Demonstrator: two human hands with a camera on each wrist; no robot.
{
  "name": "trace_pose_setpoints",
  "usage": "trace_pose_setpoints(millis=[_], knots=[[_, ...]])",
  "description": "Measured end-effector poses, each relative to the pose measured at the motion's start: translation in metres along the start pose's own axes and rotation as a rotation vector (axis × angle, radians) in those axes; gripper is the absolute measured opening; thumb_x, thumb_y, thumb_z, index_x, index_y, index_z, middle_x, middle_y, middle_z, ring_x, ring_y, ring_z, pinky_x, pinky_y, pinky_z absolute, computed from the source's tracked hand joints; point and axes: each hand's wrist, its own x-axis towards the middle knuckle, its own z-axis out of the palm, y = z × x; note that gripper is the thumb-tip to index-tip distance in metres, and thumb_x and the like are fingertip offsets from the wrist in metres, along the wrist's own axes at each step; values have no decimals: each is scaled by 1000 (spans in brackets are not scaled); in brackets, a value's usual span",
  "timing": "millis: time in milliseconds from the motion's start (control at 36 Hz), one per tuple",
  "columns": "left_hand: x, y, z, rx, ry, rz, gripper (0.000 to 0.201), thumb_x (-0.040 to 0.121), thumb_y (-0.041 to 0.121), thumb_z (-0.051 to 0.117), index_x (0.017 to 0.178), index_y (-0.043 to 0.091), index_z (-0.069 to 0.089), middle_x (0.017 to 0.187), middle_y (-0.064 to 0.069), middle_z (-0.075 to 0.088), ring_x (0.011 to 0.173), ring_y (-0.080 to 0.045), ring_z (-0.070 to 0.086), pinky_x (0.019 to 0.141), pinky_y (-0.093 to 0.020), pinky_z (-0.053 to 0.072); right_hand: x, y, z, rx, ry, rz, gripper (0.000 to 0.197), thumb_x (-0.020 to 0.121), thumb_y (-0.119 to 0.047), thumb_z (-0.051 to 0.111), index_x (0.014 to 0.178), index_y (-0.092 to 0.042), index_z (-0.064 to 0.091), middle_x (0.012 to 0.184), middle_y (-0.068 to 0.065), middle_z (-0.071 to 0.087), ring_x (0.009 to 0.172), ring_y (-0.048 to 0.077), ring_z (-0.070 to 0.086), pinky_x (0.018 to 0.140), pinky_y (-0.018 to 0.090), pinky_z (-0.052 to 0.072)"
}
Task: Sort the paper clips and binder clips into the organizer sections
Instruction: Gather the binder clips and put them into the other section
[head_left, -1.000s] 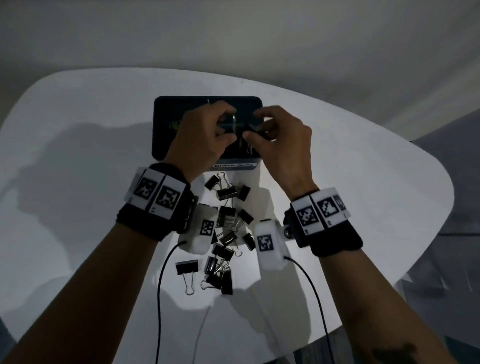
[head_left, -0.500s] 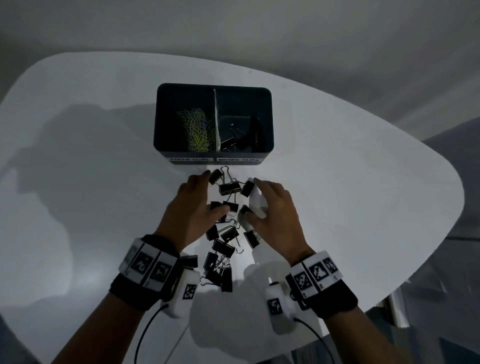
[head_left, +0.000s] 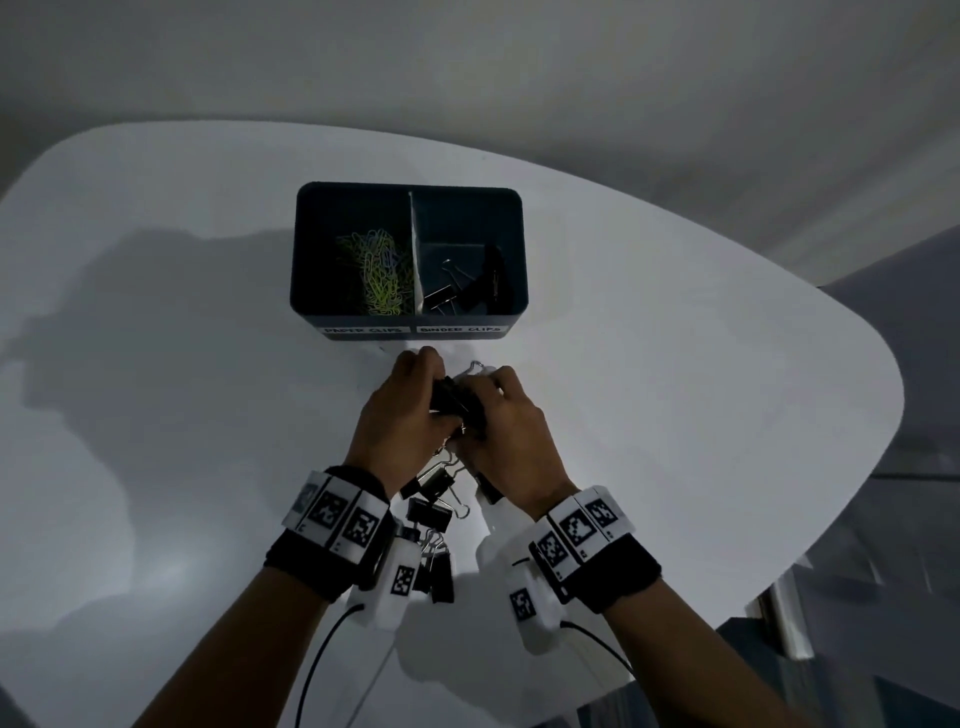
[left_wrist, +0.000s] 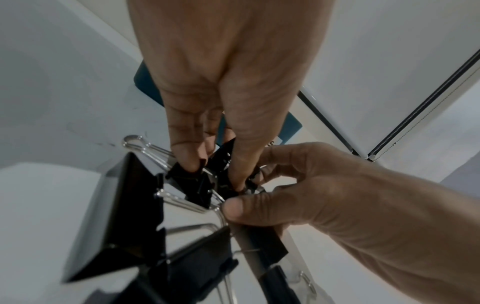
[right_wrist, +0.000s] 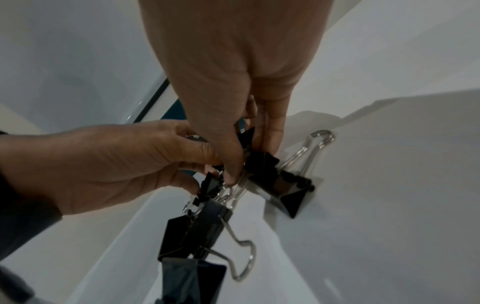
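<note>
Paper clips, yellow-green, fill the left section of the dark organizer on the white table; a few black binder clips lie in its right section. Just in front, the left hand and right hand meet, fingers of both curled around a gathered bunch of binder clips. More loose clips lie between the wrists.
</note>
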Motion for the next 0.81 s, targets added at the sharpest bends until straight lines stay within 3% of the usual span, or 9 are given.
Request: trace_pose_setpoints(millis=[111, 250, 361, 417, 500, 639, 694, 750, 805], knots=[[1, -4, 4, -58, 1, 27, 29, 86, 15, 68, 111, 15, 52, 102, 1, 58, 78, -17, 56, 67, -31, 46, 1, 4, -1, 32, 32, 23, 49, 69, -18, 79, 113, -20, 59, 109, 0, 53, 87, 23, 58, 71, 33, 49], [-1, -7, 1, -132, 2, -10, 5, 91, 15, 64, 87, 17, 61, 71, 7, 59, 58, -10, 57, 50, -16, 42, -1, 9, -2, 94, 77, -18, 35, 69, -5, 74, 96, -23, 61, 96, -2, 62, 80, 17, 58, 71, 32, 50], [-5, -4, -11, -239, 49, -21, 6, 88, 10, 67, 84, 14, 64, 69, 2, 62, 59, -14, 59, 56, -34, 52, -2, 10, -17, 161, 135, 11, 24, 70, -3, 67, 88, -19, 68, 78, -14, 59, 65, 4, 50, 64, 8, 37], [-7, 5, -24, -230, 110, 49, 5, 89, 13, 67, 84, 14, 65, 70, -1, 65, 62, -20, 62, 58, -44, 56, -3, 8, -27, 252, 170, 30, 17, 71, -5, 63, 83, -16, 68, 76, -11, 63, 60, 7, 56, 62, 20, 49], [-4, 23, -48, -236, 202, 138, 5, 91, 17, 66, 92, 12, 66, 76, -3, 67, 64, -21, 66, 58, -44, 58, -4, 3, -43, 368, 245, 39, 14, 79, 0, 71, 85, -12, 69, 75, -1, 70, 56, 14, 64, 60, 41, 55], [25, 48, -78, -309, 414, 157, 20, 87, 22, 68, 104, 12, 66, 80, 0, 68, 68, -16, 68, 65, -41, 59, 10, -23, -76, 524, 393, 29, 20, 82, 3, 72, 96, -11, 70, 82, 4, 68, 57, 26, 66, 55, 45, 57], [37, 56, -84, -336, 399, 140, 35, 85, 22, 71, 117, 11, 62, 78, 7, 65, 66, -5, 67, 64, -28, 59, 23, -35, -86, 535, 436, 6, 18, 83, 1, 71, 96, -11, 69, 85, 3, 67, 59, 27, 66, 54, 45, 57], [44, 58, -86, -385, 369, 125, 44, 87, 17, 70, 128, 9, 57, 81, 11, 66, 65, 2, 66, 59, -17, 56, 38, -44, -92, 498, 454, -29, 18, 82, -4, 71, 96, -14, 68, 87, 3, 68, 64, 25, 66, 59, 44, 57], [44, 54, -88, -374, 398, 120, 44, 89, 13, 63, 133, 11, 54, 92, 3, 69, 72, -2, 68, 66, -21, 58, 52, -52, -96, 408, 432, -60, 22, 80, -10, 74, 101, -14, 68, 93, 2, 70, 73, 17, 65, 69, 38, 58]])
